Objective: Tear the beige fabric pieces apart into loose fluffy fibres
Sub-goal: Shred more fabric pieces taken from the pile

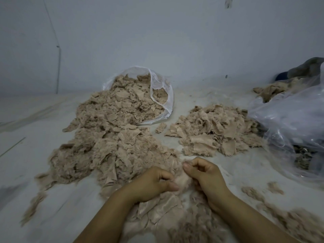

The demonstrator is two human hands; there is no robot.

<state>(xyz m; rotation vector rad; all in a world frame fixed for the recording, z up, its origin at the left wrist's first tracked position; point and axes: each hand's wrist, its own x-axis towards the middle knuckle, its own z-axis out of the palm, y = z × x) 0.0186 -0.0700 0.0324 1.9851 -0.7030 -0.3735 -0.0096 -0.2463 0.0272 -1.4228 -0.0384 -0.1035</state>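
Risk, grip slip: we judge the small beige tuft (181, 179) held between both hands is already thin and fluffy; a hard pull may let it slide out of one pinch rather than part.
Risk, mixing: we note loose fibres (201, 223) lying under the wrists, touching untorn flat pieces (157, 209); a dropped tuft could land among whole pieces and be missed.
Risk, scatter: wisps (275, 187) lie apart at the right; brisk tearing could spread more of them.
Left hand (154, 184): knuckles up, fingers curled under, thumb pressed along the tuft's near side; it pinches the tuft.
Right hand (205, 174): fist-like, thumb tip raised toward the piles, fingers curled round the tuft's other end.
Hands, relation: close together, almost touching, low over the floor.
Stock location: large pile (112, 137) spilling from a clear bag (166, 95) ahead left; smaller pile (217, 130) ahead right, beside a crumpled plastic sheet (289, 120).
Progress: we judge much fabric remains untorn.
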